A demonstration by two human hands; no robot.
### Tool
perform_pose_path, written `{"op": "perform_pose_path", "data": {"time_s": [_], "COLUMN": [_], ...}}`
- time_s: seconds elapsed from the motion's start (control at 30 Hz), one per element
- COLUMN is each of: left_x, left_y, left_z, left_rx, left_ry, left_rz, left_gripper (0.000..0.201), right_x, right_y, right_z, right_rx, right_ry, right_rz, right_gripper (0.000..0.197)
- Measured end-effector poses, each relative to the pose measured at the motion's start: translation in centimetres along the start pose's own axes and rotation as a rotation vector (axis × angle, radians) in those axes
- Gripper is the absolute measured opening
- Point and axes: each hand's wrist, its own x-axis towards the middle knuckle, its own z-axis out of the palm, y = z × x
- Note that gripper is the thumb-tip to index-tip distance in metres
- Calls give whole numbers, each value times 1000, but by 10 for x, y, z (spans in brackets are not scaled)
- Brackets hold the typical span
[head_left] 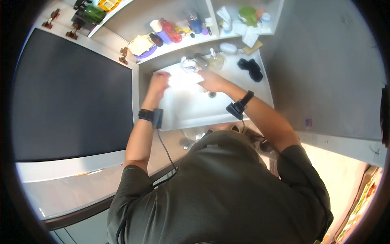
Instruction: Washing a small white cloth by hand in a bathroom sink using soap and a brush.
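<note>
Over the white sink (191, 122) I hold up a bright white cloth (183, 81), stretched between my two hands. Glare washes out its details, so I cannot tell what kind of piece it is. My left hand (161, 80) is closed at its left side. My right hand (212, 81) pinches the right side, and its fingertips are partly hidden. Just beyond the cloth sits a crumpled white bundle with a blue mark (189, 65). To the right, a pair of black socks (252, 69) lies on the basin's surface.
A pump bottle (217, 61) and a white soap box (228, 49) stand along the sink's back. The shelf above carries a purple bottle (163, 35), a red bottle (171, 30) and a green cup (248, 16). An open mirrored door (73, 97) flanks the left.
</note>
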Motion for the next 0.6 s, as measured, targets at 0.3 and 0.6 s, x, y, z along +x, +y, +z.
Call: {"op": "perform_pose_path", "data": {"time_s": [0.3, 0.6], "left_x": [-63, -50], "left_y": [-15, -7], "left_z": [85, 47], "left_rx": [639, 436], "left_ry": [-335, -538], "left_rz": [723, 359], "left_gripper": [99, 38], "right_x": [5, -7], "right_y": [-39, -41], "right_z": [-6, -98], "right_rx": [-130, 7], "right_ry": [-228, -545], "right_rz": [40, 427], "right_gripper": [31, 33]}}
